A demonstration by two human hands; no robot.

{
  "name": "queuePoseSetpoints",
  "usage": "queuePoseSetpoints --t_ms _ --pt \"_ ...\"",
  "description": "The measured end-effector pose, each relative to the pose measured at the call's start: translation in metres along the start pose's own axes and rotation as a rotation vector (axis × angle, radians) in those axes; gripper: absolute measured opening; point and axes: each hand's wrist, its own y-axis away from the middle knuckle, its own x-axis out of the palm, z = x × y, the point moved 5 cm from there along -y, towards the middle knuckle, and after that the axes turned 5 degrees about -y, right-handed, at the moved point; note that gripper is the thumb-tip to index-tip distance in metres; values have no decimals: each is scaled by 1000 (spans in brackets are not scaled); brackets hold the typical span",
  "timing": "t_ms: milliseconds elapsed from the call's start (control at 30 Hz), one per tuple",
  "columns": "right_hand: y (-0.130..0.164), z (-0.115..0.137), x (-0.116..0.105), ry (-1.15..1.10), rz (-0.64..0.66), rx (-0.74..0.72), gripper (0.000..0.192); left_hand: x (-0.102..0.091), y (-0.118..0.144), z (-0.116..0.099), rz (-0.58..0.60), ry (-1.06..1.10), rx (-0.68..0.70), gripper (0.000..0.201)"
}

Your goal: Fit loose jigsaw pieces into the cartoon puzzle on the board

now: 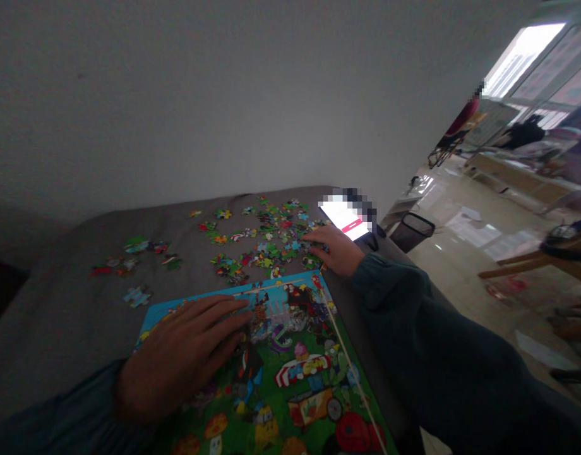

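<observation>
My left hand (191, 351) lies flat over the left part of a colourful cartoon puzzle board (309, 335), its fingers stretched to the right and nothing visible in them. Beyond the board's far edge, my right hand (335, 248) reaches in among the loose jigsaw pieces (271, 253). Thumb and forefinger of that hand are apart at the right side of the pile, touching or just over the pieces. I see no piece lifted between them. The board shows a blue sky strip at the top and green below.
A lit tablet or phone (346, 218) stands behind my right hand. More pieces form a small group (143, 246) at the left, with a pale blue piece (137, 296) closer. A grey cloth (82, 328) covers the surface, against a wall (224, 107). Tiled floor (454, 246) shows right.
</observation>
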Motion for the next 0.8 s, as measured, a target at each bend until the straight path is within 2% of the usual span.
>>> queuePoseSetpoints --t_ms 133,200,333,600,800 --pt "-1 4 -4 -94 -70 -30 26 0 -1 -5 23 4 4 36" --pt "-5 4 -3 -58 -90 -8 28 0 -2 -6 21 11 7 36" --pt "-19 0 8 89 -40 62 29 -1 -3 -6 8 36 19 35" --pt "-32 -15 23 198 17 177 37 -1 -1 -4 -1 30 3 35" --pt "-36 -12 21 172 13 127 25 1 0 -5 18 20 3 35"
